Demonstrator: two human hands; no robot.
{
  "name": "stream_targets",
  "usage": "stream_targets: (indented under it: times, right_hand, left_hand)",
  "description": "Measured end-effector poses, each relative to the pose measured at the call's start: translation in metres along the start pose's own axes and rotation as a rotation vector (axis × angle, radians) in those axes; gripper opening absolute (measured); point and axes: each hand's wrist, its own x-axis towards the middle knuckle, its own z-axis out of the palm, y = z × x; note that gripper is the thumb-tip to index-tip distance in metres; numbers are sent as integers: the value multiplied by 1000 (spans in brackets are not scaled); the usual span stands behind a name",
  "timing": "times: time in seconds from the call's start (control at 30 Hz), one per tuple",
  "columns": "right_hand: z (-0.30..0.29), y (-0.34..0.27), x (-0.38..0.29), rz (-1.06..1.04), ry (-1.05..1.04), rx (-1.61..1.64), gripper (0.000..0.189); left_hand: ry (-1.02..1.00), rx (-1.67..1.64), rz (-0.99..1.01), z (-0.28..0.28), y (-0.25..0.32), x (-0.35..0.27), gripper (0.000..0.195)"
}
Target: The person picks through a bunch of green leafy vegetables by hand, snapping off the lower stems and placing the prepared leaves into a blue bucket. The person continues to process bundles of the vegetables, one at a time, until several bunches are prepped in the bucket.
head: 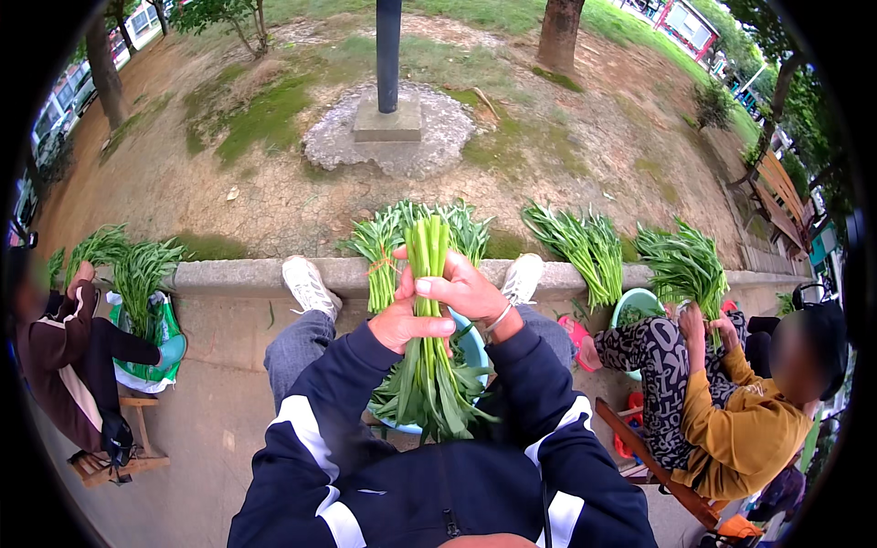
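Both my hands hold one bunch of leafy green vegetable stems (pixel 430 335), cut ends up and leaves hanging towards my lap. My left hand (pixel 411 315) wraps the bunch from the left, and my right hand (pixel 466 288), with a bracelet at its wrist, grips it from the right, a little higher. Below the bunch, between my knees, a light blue basin (pixel 477 349) holds more greens. On the concrete curb ahead lies a bunch bound with a reddish tie (pixel 382 264); other greens (pixel 469 233) rest beside it, partly hidden by my hands.
A loose pile of greens (pixel 582 253) lies on the curb (pixel 226 274) to the right. A seated person (pixel 740 425) there holds greens over another basin (pixel 634 301). At the left, another seated person (pixel 65 342) is beside a green and white bag (pixel 147 370) with greens.
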Motion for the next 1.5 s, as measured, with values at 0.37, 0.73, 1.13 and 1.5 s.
stream_targets:
  times: [0.37,0.73,1.13,1.5]
  right_hand:
    - [0,12,5,69,1,-12,66]
    - [5,29,14,-217,336,83,40]
    - [-9,29,12,-137,353,161,25]
    - [-7,24,12,-83,383,204,25]
  left_hand:
    - [138,302,260,-6,0,0,40]
    - [352,287,304,-14,-4,1,26]
    - [384,188,309,-11,0,-6,27]
    - [303,-51,189,-17,10,-16,34]
